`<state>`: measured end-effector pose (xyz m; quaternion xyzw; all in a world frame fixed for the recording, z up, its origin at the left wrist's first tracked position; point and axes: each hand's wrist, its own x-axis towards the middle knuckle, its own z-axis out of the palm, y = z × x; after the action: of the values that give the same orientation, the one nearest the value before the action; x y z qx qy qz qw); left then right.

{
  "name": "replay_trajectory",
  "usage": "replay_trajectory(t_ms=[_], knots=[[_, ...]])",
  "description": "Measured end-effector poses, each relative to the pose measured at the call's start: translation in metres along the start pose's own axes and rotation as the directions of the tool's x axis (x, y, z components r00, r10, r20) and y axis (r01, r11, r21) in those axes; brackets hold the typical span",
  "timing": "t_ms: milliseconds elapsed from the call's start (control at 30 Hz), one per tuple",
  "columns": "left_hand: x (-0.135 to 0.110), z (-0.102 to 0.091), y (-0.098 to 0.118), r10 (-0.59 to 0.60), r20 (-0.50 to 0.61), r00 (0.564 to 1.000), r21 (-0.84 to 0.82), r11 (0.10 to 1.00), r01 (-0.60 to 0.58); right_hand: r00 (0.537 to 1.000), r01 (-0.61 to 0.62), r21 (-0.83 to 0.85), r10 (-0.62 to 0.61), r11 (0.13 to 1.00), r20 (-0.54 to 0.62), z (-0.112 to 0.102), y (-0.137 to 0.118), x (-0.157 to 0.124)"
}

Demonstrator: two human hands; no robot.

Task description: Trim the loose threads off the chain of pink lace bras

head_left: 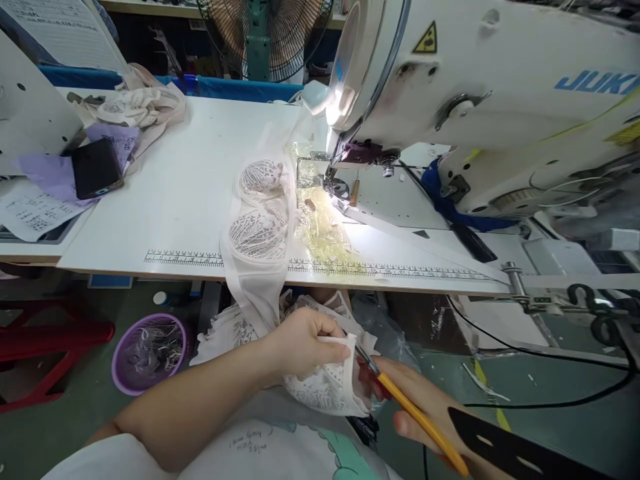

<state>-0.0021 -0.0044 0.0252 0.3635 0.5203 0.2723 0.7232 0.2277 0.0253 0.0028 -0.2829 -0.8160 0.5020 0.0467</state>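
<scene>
My left hand (310, 343), fingers closed, pinches the edge of a white lace bra (325, 390) over my lap. In my right hand (420, 400) are orange-handled scissors (415, 417), their metal tip against the bra's edge just right of my left fingers. Part of the right fingers is hidden behind the fabric. Another lace bra piece (257, 233) lies on the table, its two cups flat and its lower band hanging over the front edge toward my left hand. More white lace fabric (225, 330) hangs below the edge.
A JUKI sewing machine (475, 80) stands on the white table (175, 173), its lamp lit. A black phone (97, 169), papers and piled fabric (145, 110) lie left. A purple bin (120, 363) and red stool (60, 340) stand on the floor. Behind is a fan (285, 40).
</scene>
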Motion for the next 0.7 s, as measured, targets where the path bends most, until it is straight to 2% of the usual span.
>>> replay_trajectory(t_ms=[100, 333, 533, 700], knots=[[0.003, -0.003, 0.000, 0.013, 0.006, 1.000, 0.008, 1.000, -0.013, 0.998, 0.005, -0.002, -0.005, 1.000, 0.061, 0.005, -0.001, 0.003], [0.005, -0.008, 0.000, -0.014, -0.004, 1.000, 0.010, 1.000, 0.014, 0.999, -0.031, 0.018, 0.031, 0.999, -0.009, 0.003, -0.009, 0.007], [0.007, -0.010, 0.001, -0.007, 0.032, 0.999, -0.025, 1.000, 0.008, 0.995, -0.091, 0.113, 0.085, 0.989, 0.056, 0.000, -0.005, 0.003], [0.008, -0.009, 0.003, -0.020, 0.039, 0.999, -0.031, 0.999, 0.021, 0.997, -0.075, 0.118, 0.078, 0.990, -0.018, 0.007, -0.001, 0.003]])
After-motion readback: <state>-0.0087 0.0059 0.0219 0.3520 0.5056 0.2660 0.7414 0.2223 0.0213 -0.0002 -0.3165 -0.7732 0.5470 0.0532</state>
